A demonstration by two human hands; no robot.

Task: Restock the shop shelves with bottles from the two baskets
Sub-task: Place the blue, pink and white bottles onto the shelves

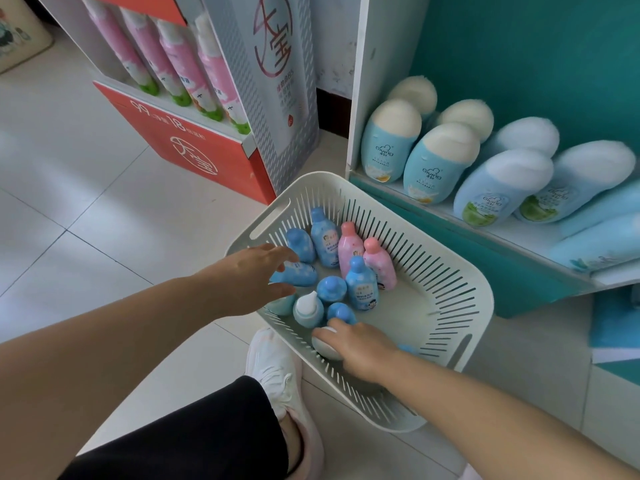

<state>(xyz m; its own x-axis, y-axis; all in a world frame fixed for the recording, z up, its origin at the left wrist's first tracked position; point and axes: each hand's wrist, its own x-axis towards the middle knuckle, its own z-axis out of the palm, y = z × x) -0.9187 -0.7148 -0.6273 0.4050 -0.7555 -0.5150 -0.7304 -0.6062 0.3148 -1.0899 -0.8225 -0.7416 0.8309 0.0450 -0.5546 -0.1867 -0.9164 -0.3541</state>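
Observation:
A pale slotted plastic basket [446, 282] stands on the tiled floor and holds several small blue bottles and two pink bottles [349, 251]. My left hand [256, 275] reaches in from the left and its fingers and thumb curl round a lying blue bottle [301, 273]. At the basket's near side my right hand [360, 348] curls over a white-capped bottle [325, 344] that lies on its side. The teal shelf [450, 216] to the right carries large blue bottles [436, 164] with cream or white caps.
A red display stand [194, 147] with tall pink bottles stands at the upper left, a grey panel beside it. My white shoe [277, 372] and dark trouser leg are just left of the basket. Pale floor tiles stretch to the left.

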